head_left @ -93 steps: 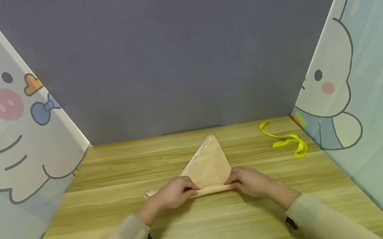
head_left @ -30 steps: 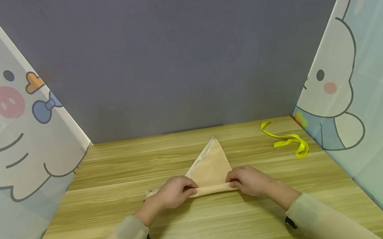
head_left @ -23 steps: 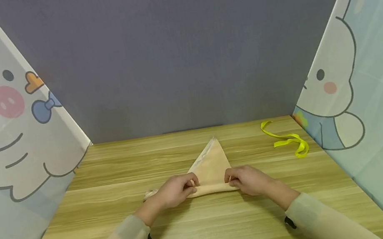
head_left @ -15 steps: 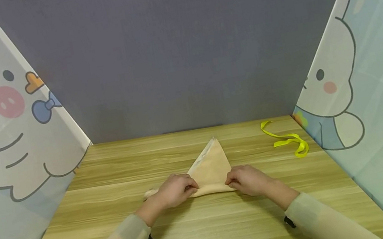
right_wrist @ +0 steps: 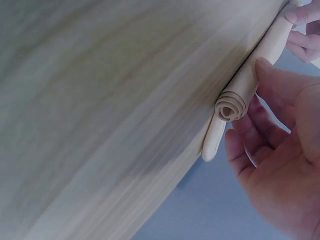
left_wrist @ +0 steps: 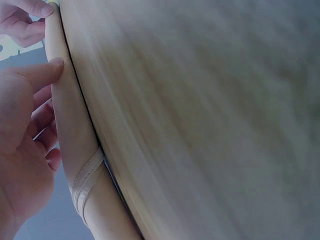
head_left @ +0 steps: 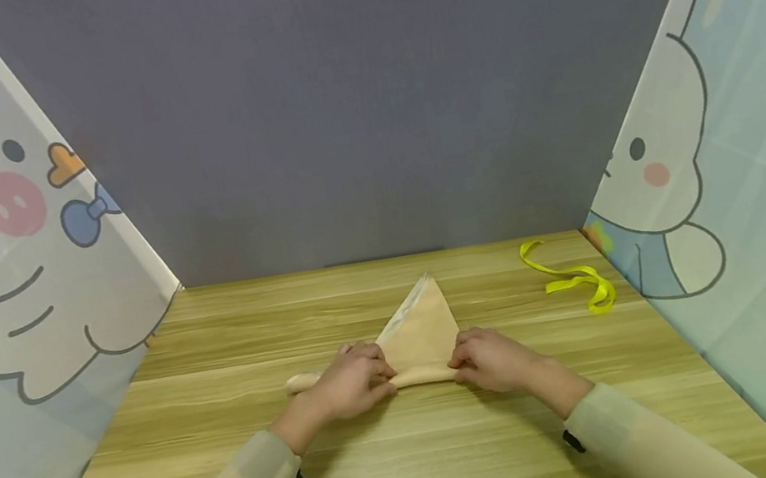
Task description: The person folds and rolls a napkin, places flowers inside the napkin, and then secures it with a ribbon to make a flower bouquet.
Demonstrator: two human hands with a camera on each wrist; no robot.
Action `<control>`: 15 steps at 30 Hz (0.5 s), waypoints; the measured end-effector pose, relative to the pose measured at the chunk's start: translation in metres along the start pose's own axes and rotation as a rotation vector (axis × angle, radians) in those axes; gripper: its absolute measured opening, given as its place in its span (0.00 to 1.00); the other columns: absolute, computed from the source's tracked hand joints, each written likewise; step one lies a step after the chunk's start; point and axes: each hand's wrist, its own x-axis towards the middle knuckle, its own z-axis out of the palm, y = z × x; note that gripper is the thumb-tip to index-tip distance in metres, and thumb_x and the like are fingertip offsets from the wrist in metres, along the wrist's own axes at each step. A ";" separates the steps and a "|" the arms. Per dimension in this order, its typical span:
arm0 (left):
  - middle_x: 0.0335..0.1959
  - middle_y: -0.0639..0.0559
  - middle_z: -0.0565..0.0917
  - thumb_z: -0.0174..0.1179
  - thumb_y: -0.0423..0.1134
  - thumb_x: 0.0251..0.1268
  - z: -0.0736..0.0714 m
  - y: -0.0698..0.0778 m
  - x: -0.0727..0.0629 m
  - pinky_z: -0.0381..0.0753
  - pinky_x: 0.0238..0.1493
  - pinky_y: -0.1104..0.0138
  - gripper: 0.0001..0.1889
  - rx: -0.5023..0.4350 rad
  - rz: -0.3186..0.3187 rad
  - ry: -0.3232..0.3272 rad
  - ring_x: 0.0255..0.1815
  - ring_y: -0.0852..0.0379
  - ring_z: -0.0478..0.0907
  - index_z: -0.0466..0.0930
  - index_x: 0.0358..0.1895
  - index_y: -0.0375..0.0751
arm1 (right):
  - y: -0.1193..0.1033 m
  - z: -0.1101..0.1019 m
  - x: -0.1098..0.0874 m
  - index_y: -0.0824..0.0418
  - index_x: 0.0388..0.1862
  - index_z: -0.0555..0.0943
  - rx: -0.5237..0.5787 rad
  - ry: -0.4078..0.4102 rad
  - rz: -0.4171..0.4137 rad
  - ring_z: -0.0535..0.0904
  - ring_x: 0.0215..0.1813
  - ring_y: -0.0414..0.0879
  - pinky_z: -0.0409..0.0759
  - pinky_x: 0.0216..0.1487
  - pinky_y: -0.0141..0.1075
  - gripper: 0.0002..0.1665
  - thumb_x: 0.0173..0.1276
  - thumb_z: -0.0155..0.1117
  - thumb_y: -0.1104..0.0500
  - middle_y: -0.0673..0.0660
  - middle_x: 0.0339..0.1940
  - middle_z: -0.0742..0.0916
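A beige cloth [head_left: 419, 330] lies on the table, its near side wound into a roll and its far part a flat triangle pointing away, with a whitish slanting edge. My left hand [head_left: 353, 379] pinches the roll left of the middle. On the right, my right hand [head_left: 492, 358] pinches it with thumb and fingers. Seen from the right wrist, the end of the roll [right_wrist: 231, 107] shows spiral layers, with a rounded flap of cloth [right_wrist: 214, 140] beside it. In the left wrist view a stitched hem band [left_wrist: 87, 182] crosses the roll [left_wrist: 75, 110]. The roll's left end sticks out past my left hand.
A yellow ribbon [head_left: 580, 279] lies loosely curled at the back right of the wooden table [head_left: 419, 453]. A dark grey panel [head_left: 361, 107] stands behind the table, and printed cartoon curtains [head_left: 82, 306] hang along both sides.
The near roll has grown thicker while the flat triangle has shortened slightly. My left fingers lifted briefly and came back down on the roll. The ribbon has stayed put.
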 end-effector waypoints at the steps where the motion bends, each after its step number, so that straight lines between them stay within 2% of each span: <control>1: 0.44 0.61 0.84 0.72 0.46 0.77 0.000 -0.001 0.000 0.64 0.51 0.62 0.10 -0.006 0.003 0.003 0.49 0.59 0.78 0.95 0.52 0.48 | 0.000 0.000 0.000 0.57 0.49 0.94 0.004 0.002 -0.001 0.84 0.47 0.43 0.86 0.52 0.41 0.07 0.77 0.74 0.57 0.47 0.44 0.89; 5: 0.41 0.61 0.87 0.71 0.43 0.78 -0.001 -0.005 0.001 0.70 0.52 0.60 0.08 -0.041 0.010 0.002 0.45 0.61 0.82 0.95 0.50 0.47 | 0.000 0.001 0.003 0.59 0.50 0.94 0.008 0.008 -0.015 0.87 0.47 0.44 0.88 0.52 0.40 0.08 0.79 0.72 0.60 0.49 0.44 0.90; 9: 0.42 0.57 0.90 0.70 0.42 0.78 -0.002 -0.009 0.005 0.82 0.56 0.55 0.08 -0.080 0.026 0.004 0.44 0.59 0.86 0.95 0.50 0.45 | 0.001 0.001 0.005 0.60 0.50 0.94 0.014 0.005 0.008 0.88 0.48 0.47 0.89 0.53 0.42 0.07 0.78 0.72 0.63 0.50 0.45 0.92; 12: 0.45 0.53 0.92 0.69 0.41 0.79 -0.002 -0.012 0.008 0.87 0.56 0.57 0.08 -0.111 0.025 0.001 0.47 0.55 0.89 0.95 0.50 0.43 | 0.003 0.001 0.007 0.59 0.49 0.94 0.017 0.003 0.027 0.89 0.49 0.48 0.89 0.54 0.43 0.07 0.78 0.71 0.63 0.51 0.45 0.92; 15: 0.47 0.51 0.92 0.68 0.39 0.80 -0.002 -0.013 0.010 0.88 0.52 0.61 0.08 -0.159 -0.011 -0.011 0.48 0.53 0.89 0.93 0.52 0.42 | 0.006 0.001 0.009 0.60 0.50 0.93 0.011 0.006 0.014 0.90 0.49 0.50 0.89 0.55 0.45 0.08 0.80 0.69 0.64 0.52 0.46 0.92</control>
